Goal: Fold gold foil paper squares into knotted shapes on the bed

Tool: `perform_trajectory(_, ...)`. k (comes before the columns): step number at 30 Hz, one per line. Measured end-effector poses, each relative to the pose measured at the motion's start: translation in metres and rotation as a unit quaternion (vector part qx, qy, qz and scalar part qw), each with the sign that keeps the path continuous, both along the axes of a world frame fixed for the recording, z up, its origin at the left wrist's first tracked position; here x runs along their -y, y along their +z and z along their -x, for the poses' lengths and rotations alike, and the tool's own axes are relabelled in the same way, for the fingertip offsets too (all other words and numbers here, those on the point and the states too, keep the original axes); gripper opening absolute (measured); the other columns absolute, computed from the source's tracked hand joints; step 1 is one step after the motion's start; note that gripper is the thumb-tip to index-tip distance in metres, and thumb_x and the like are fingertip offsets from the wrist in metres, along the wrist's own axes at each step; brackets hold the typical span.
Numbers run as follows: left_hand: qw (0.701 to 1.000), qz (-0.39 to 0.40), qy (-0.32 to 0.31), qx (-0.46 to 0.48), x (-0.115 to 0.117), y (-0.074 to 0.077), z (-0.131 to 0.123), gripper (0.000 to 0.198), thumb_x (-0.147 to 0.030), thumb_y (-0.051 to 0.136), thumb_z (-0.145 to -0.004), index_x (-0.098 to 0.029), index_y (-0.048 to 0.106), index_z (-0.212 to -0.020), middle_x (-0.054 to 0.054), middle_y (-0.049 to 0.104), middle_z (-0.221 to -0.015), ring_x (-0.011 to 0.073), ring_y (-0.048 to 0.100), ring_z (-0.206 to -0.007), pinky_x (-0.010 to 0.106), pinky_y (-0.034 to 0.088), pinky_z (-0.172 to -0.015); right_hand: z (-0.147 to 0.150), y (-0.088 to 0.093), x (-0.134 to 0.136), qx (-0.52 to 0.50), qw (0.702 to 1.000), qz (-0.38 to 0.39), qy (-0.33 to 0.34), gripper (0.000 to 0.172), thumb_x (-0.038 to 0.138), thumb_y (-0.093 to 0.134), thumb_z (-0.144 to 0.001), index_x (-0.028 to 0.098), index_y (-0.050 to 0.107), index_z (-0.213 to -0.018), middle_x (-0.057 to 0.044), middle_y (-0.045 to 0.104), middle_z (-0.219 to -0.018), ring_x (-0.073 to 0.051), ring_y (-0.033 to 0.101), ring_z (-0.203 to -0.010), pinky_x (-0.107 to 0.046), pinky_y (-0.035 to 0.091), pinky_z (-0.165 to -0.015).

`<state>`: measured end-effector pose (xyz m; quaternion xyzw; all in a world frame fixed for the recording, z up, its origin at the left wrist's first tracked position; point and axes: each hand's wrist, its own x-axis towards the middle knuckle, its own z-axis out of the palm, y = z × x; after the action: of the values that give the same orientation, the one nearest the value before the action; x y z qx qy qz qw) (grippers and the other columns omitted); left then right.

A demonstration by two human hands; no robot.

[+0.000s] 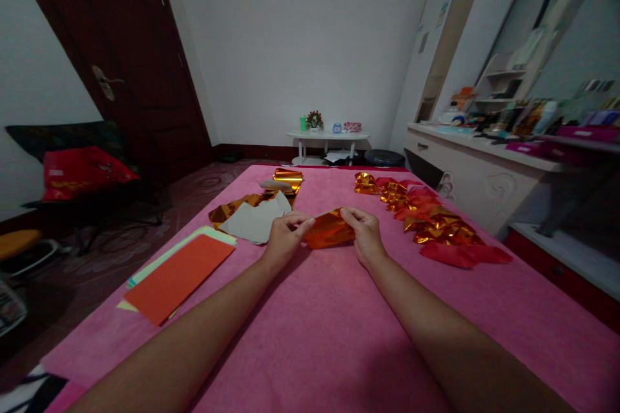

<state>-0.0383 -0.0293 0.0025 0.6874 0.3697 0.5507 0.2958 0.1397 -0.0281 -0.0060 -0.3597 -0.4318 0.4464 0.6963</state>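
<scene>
Between my two hands is a shiny orange-gold piece of foil paper (330, 230), held a little above the pink cloth (310, 322). My left hand (287, 237) pinches its left edge between thumb and fingers. At its upper right corner, my right hand (365, 232) grips it the same way. Just beyond my left hand lie a torn grey-white sheet (254, 221) and crumpled gold foil (232, 210). A stack of coloured paper with an orange sheet (181, 277) on top rests left of my forearm.
A gold foil roll (288, 175) lies at the table's far left. Along the right side are several crinkled gold foil pieces (443, 227) and red pieces (462, 255). A white dresser (475, 174) stands to the right, a chair with a red bag (84, 171) to the left.
</scene>
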Motion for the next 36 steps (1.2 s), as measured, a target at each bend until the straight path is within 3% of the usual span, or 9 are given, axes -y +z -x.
perform_trajectory(6,0.999,0.032,-0.005,0.018,0.0005,-0.0027,0.0004,0.022,-0.034,0.064,-0.076,-0.015,0.073,-0.079,0.006,0.067,-0.080,0.0138,0.059,-0.064,0.021,0.044,-0.050,-0.0006,0.0006,-0.0016,-0.019,0.999,0.007,-0.025,0.016,0.028,0.077,-0.059,0.019,0.073,-0.071,0.001,0.069,-0.066,-0.013,0.059,-0.061,-0.025,0.045,-0.063)
perform_trajectory(21,1.000,-0.003,0.021,-0.002,-0.0028,-0.0052,0.0035,0.017,-0.030,0.065,-0.074,-0.015,0.073,-0.073,0.006,0.068,-0.073,0.0155,0.061,-0.070,0.025,0.047,-0.064,-0.0040,-0.0023,-0.0050,-0.018,0.998,0.005,-0.055,0.020,0.031,0.077,-0.059,0.017,0.070,-0.071,-0.001,0.069,-0.069,-0.014,0.060,-0.063,-0.028,0.047,-0.065)
perform_trajectory(36,0.996,0.053,0.007,0.065,-0.0005,-0.0019,0.0026,0.018,-0.030,0.069,-0.070,-0.013,0.072,-0.070,0.006,0.069,-0.069,0.0138,0.061,-0.061,0.023,0.047,-0.058,-0.0048,-0.0008,-0.0048,-0.032,0.995,0.010,-0.089,0.020,0.029,0.078,-0.057,0.016,0.067,-0.067,0.000,0.068,-0.065,-0.012,0.059,-0.060,-0.026,0.047,-0.063)
